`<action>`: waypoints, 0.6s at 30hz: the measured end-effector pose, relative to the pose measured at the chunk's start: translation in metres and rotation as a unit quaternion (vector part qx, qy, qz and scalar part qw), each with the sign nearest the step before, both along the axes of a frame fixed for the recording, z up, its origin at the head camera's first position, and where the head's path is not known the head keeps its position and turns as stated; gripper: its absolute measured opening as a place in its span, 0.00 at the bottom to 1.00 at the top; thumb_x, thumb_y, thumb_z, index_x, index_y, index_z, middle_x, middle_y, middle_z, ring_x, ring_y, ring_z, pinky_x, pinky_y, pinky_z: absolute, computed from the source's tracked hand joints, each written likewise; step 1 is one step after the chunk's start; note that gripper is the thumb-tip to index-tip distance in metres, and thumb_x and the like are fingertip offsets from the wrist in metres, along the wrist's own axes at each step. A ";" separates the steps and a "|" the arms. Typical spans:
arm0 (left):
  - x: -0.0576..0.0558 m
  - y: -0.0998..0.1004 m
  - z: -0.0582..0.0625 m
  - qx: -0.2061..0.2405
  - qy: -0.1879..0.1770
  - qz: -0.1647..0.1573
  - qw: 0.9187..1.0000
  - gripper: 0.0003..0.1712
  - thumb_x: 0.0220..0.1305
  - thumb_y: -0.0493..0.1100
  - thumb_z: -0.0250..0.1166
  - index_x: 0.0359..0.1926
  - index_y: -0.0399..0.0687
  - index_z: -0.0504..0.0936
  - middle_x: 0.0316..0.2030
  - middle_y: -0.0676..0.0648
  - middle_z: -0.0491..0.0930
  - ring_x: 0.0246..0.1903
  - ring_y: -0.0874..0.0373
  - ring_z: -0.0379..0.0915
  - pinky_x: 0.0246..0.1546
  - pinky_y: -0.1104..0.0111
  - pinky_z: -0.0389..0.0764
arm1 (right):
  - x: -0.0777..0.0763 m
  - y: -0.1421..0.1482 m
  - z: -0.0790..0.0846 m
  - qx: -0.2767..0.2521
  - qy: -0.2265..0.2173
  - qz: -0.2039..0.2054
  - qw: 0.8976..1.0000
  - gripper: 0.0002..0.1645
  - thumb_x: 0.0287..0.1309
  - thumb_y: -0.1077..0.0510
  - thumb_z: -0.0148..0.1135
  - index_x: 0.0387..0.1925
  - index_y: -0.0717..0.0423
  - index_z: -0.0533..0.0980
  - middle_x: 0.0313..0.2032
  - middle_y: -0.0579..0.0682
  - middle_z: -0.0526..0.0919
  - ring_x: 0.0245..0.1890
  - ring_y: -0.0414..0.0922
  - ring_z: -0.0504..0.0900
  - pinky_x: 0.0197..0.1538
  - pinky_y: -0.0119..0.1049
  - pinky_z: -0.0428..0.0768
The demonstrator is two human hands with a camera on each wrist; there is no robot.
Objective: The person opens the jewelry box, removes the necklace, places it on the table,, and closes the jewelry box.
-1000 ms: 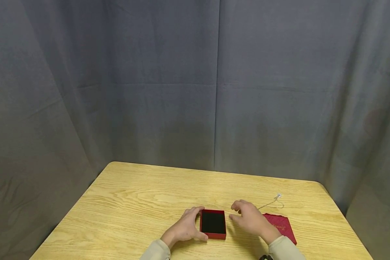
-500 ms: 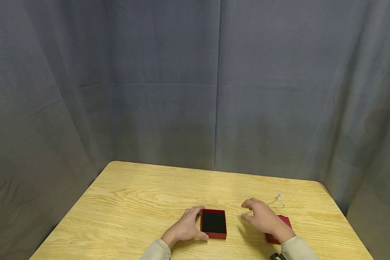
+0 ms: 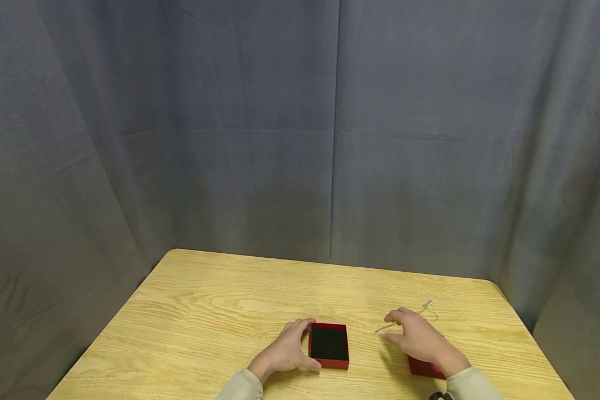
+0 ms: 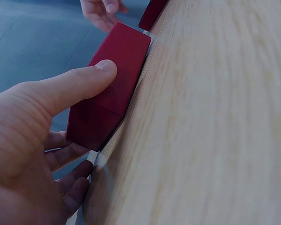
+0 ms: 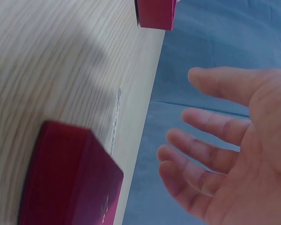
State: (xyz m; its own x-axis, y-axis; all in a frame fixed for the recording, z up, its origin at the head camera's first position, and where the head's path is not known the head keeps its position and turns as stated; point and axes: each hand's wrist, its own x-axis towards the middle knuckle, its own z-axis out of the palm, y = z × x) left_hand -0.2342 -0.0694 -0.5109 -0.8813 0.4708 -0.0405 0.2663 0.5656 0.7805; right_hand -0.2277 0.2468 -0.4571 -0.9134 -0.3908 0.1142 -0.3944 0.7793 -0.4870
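In the head view my left hand (image 3: pixel 286 349) holds a small red jewelry box base (image 3: pixel 334 364), lined in black and lidless, flat on the table. Its thumb presses the near wall, also seen on the red box side (image 4: pixel 114 84) in the left wrist view, while fingers reach behind. My right hand (image 3: pixel 422 339) hovers over the table with fingers loosely bent and nothing between them. Beyond it lies a thin silver chain (image 3: pixel 425 307), partly hidden by that hand. Beneath the wrist sits the red box lid (image 3: pixel 422 368), mostly covered; the right wrist view shows this lid (image 5: pixel 61 173) nearer.
The light wooden table (image 3: pixel 220 311) carries all of these things. Grey curtains (image 3: pixel 250 139) hang behind it and along both sides. Between box base and lid, a strip of bare tabletop (image 3: pixel 367 361) shows.
My right hand has shifted rightward, away from the box base, and now covers most of the lid. More of the chain's left end shows. The left hand and box base stay put.
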 end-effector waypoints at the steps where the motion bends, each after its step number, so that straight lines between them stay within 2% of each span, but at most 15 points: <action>1: 0.000 0.000 0.000 0.000 0.000 0.000 1.000 0.56 0.42 0.53 0.78 0.69 0.46 0.60 0.60 0.50 0.67 0.58 0.49 0.57 0.55 0.49 0.66 | 0.000 0.002 0.000 0.001 0.001 0.003 1.000 0.18 0.56 0.56 0.66 0.46 0.62 0.77 0.41 0.52 0.79 0.43 0.55 0.78 0.42 0.47 0.76; 7: 0.002 0.001 0.001 -0.004 -0.001 0.003 1.000 0.56 0.42 0.53 0.78 0.69 0.46 0.60 0.61 0.49 0.66 0.59 0.49 0.57 0.56 0.50 0.65 | 0.002 0.013 0.001 0.007 -0.009 0.012 1.000 0.21 0.55 0.54 0.67 0.47 0.64 0.77 0.43 0.54 0.78 0.39 0.52 0.79 0.38 0.41 0.78; 18: 0.000 0.001 0.000 -0.002 0.001 0.004 1.000 0.56 0.41 0.54 0.79 0.69 0.46 0.60 0.58 0.51 0.68 0.58 0.51 0.57 0.55 0.51 0.66 | 0.002 0.034 -0.005 0.037 -0.014 -0.008 0.999 0.28 0.49 0.53 0.72 0.49 0.63 0.76 0.45 0.53 0.77 0.48 0.57 0.75 0.48 0.52 0.74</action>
